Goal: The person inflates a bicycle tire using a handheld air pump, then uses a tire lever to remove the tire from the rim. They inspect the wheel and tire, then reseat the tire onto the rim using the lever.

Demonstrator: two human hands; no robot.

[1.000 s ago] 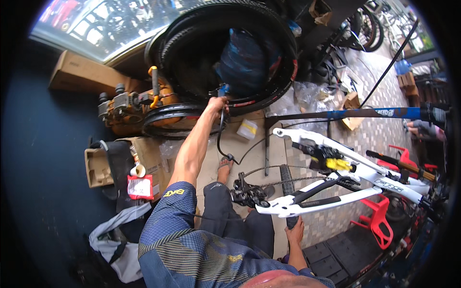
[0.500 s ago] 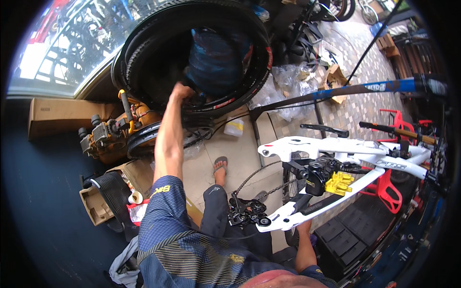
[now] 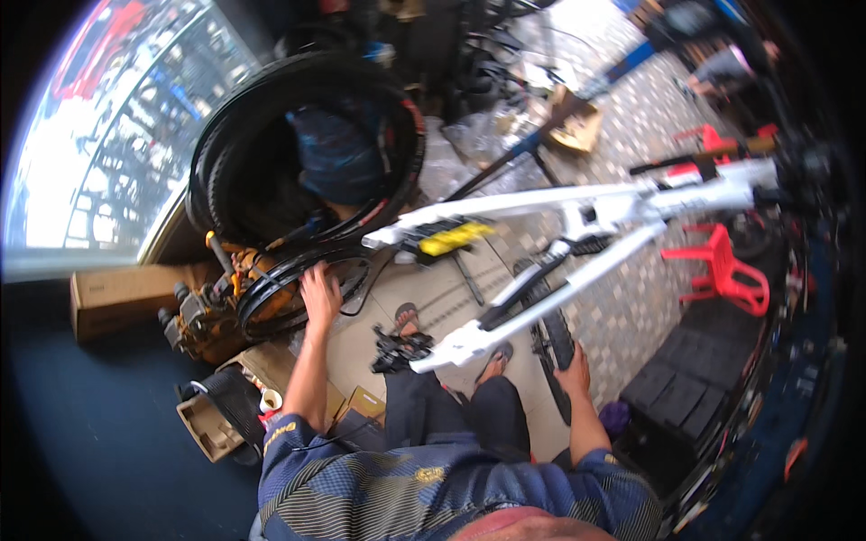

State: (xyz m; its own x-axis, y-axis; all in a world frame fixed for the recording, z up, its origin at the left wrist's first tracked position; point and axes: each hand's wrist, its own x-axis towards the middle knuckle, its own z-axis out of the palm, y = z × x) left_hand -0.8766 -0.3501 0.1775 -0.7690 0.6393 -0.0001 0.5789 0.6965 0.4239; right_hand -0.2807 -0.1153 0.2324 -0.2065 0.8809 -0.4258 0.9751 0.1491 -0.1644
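Observation:
My left hand is open with fingers spread, in front of a loose black wheel rim; whether it touches the rim is unclear. Beyond it leans a stack of black tyres with a dark blue bundle inside. My right hand is closed on the tyre of a bicycle wheel, seen nearly edge-on. Across the middle extends a white bicycle frame, with a yellow pedal and a black rear derailleur. The picture is smeared by motion.
An orange machine and a cardboard box stand at the left, by a window. A dark blue tube crosses behind the frame. Red plastic chairs and black cases are at the right. Another person is at the far right.
My left hand has come back from inside the tyre stack toward me and opened. My right hand now shows on the wheel. The view has shifted, and the white frame sits at a different angle.

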